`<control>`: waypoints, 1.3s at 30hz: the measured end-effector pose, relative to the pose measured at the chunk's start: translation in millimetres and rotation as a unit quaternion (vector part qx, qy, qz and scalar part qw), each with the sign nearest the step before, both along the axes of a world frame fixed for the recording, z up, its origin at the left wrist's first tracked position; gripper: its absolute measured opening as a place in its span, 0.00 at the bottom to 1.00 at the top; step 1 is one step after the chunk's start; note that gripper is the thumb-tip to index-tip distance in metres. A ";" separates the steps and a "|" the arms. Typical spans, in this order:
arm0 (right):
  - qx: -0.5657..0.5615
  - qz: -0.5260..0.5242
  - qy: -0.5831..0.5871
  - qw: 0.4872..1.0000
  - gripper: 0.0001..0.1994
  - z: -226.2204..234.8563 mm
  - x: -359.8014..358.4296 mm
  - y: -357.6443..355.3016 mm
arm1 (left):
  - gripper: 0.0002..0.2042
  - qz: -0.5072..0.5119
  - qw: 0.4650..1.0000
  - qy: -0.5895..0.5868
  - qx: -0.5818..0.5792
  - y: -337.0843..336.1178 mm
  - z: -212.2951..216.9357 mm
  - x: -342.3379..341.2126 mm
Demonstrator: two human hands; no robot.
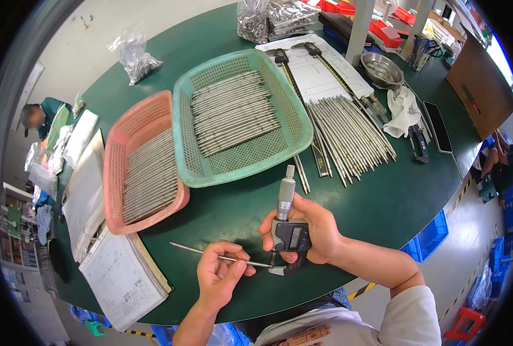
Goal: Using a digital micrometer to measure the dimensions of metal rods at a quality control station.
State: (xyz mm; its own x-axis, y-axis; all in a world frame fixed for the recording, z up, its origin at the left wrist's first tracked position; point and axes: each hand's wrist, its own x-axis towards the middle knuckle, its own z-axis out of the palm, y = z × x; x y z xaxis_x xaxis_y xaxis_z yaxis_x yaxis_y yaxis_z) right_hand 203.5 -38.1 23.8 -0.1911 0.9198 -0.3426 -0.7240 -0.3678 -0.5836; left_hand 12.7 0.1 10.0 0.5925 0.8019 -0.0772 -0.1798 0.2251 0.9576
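Note:
My left hand [221,273] pinches a thin metal rod [188,248] between thumb and fingers. The rod's right end lies at the jaws of a digital micrometer [291,235]; whether the jaws touch it is too small to tell. My right hand [316,226] is wrapped around the micrometer's frame, with its silver thimble pointing away from me and its display facing up. Beyond my hands, a green plastic basket [243,171] and a pink basket [147,226] hold rows of similar rods. More metal rods [349,138] lie spread on the green table to the right.
Two digital calipers [309,49] lie on a paper sheet [331,78] at the back. A metal bowl [382,70], a white cloth [402,111] and a phone [437,127] are at the right. An open binder [121,279] sits at the left edge; a person [49,115] is beyond.

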 end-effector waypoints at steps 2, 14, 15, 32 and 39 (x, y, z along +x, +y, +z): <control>0.004 0.001 0.000 1.000 0.31 0.4 0.0 -0.1 | 0.10 -0.012 1.000 0.008 0.010 -0.1 0.4 -0.4; 0.022 0.012 -0.020 0.999 0.29 -1.0 1.4 -2.3 | 0.11 -0.037 0.999 -0.002 0.024 1.0 -1.7 0.4; 0.020 0.013 -0.032 0.999 0.28 -1.4 1.8 -2.8 | 0.11 -0.039 0.999 -0.003 0.024 0.4 -2.4 0.4; 0.072 0.091 -0.258 0.959 0.08 4.6 -10.5 -4.1 | 0.31 0.062 0.979 -0.039 0.188 3.5 -0.6 3.0; 0.088 0.076 -0.265 0.957 0.09 2.2 -16.8 -4.4 | 0.40 0.101 0.975 -0.019 0.195 3.5 2.1 3.4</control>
